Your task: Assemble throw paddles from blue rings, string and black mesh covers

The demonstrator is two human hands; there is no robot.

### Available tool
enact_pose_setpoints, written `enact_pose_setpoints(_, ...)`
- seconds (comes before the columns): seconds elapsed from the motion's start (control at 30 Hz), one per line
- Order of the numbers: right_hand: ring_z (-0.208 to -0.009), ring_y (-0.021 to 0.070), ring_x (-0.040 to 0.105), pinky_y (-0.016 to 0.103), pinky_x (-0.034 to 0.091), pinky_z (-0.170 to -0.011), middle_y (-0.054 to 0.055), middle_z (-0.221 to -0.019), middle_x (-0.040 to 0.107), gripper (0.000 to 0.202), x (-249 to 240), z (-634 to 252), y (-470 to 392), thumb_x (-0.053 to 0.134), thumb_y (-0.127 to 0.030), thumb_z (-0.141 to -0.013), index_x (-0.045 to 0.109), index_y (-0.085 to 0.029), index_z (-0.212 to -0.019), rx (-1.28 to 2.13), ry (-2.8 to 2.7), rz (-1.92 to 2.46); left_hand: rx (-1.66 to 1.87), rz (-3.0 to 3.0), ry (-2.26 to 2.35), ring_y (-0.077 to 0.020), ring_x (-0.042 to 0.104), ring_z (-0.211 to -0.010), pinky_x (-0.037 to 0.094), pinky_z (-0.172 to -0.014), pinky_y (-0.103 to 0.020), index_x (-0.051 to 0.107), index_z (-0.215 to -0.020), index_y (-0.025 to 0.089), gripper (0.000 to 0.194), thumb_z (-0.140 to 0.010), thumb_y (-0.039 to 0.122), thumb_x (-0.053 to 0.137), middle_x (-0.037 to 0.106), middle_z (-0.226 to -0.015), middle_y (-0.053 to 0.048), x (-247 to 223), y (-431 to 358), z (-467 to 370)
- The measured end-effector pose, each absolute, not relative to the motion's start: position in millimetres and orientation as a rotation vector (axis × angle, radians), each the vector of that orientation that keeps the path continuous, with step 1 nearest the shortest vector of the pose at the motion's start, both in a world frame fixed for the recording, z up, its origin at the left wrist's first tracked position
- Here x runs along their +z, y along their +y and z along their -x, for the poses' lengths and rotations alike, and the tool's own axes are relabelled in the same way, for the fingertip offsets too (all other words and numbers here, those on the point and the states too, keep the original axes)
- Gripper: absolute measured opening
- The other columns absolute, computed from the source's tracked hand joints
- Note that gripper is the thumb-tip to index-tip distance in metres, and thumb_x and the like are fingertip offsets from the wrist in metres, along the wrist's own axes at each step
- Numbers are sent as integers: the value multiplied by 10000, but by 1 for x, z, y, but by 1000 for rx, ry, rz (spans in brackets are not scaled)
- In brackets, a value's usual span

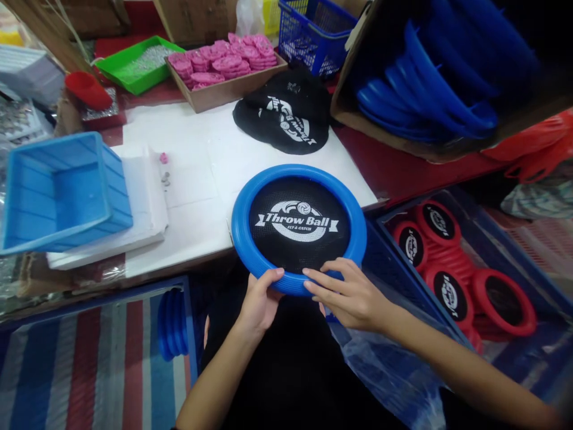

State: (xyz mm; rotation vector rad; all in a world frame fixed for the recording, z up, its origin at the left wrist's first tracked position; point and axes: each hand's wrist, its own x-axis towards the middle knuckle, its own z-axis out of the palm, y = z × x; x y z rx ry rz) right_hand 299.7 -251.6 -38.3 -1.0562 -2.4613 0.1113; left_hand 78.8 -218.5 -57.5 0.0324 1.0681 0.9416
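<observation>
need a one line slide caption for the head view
Both hands, left hand and right hand, grip the near rim of a blue "Throw Ball" disc at the white table's edge.

Disc [299, 227]: on table edge [197, 173], near rim gripped by left hand [259, 301] and right hand [353, 295]. Beyond hands: stack of mesh covers [286, 116]; farther, box of small parts [224, 65]. Left of hands: tub [58, 191]. Right: crate of finished discs [452, 269].

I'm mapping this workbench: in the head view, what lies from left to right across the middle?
Light blue plastic bin → small pink piece → blue Throw Ball disc, gripped at its near rim by the left hand and right hand → red discs.
</observation>
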Motion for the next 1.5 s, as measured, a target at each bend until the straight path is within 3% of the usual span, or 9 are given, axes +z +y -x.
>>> enact_pose_setpoints(0.23,-1206,298,696,611,409,-1156,-3,-1444,736,561,-93,-299,-277,732,-140,-926,692,-429,-1405,95,-2310,1241,982,-134,1052,-199,729,-847,592,-806,-321,695,-1073,213,574,-553,186,935,754,-849,15,-92,-227,-76)
enact_pose_setpoints(0.37,-1575,432,406,726,269,-1254,54,-1796,303,776,-125,-283,-292,802,-197,-885,550,-434,-1579,131,-1719,1558,971,-167,1052,-290,754,-1094,576,-1030,-425,707,-1253,231,748,-542,189,938,813,-1038,-43,-105,-230,-71)
enact_pose_setpoints(0.43,-1663,398,236,712,255,-1286,54,-1832,190,877,-133,-272,-293,786,-224,-913,396,-427,-1672,288,-1301,1622,963,-192,1053,-320,742,-1170,547,-1107,-460,711,-1279,225,777,-537,193,942,818,-1089,-63,-109,-230,-69)
enact_pose_setpoints(0.53,-1651,326,301,625,375,-1277,58,-1792,314,867,-132,-260,-284,781,-287,-932,353,-426,-1674,547,-686,1556,935,-197,1066,-347,735,-1210,532,-1143,-482,723,-1281,215,785,-529,207,949,822,-1099,-78,-112,-229,-67)
enact_pose_setpoints(0.63,-1456,327,588,545,551,-1156,74,-1550,640,632,-126,-261,-269,812,-403,-896,601,-356,-1490,922,-305,1434,926,-197,1079,-356,738,-1208,540,-1137,-488,730,-1280,230,793,-520,217,957,827,-1077,-71,-113,-224,-63)
enact_pose_setpoints(0.73,-1233,332,735,507,626,-1043,71,-1248,803,393,-123,-266,-259,846,-475,-853,761,-290,-1189,1245,-195,1278,959,-221,1104,-345,740,-1212,547,-1130,-467,731,-1271,252,804,-503,214,965,829,-1068,-55,-114,-215,-55)
enact_pose_setpoints(0.87,-1144,304,770,480,628,-1022,46,-1092,835,354,-125,-264,-250,902,-438,-814,762,-287,-1102,1268,-220,1215,1034,-221,1161,-324,749,-1192,583,-1072,-426,734,-1224,267,768,-502,225,992,826,-1076,-42,-108,-209,-53)
enact_pose_setpoints(1.1,-1168,311,757,486,613,-1043,68,-1108,829,436,-131,-247,-238,925,-478,-769,755,-267,-1112,1230,-238,1190,1300,-198,1189,-257,703,-1307,534,-1176,-382,737,-1184,266,508,-731,301,966,808,-1195,-24,-95,-206,-83)
enact_pose_setpoints(1.5,-1137,322,765,488,624,-1010,64,-1086,832,610,-152,-261,-216,938,-588,-695,733,-279,-1179,1227,-257,1147,1264,-297,1304,-302,737,-1223,572,-1109,-407,746,-1201,265,674,-563,166,941,821,-1126,-25,-114,-193,-57)
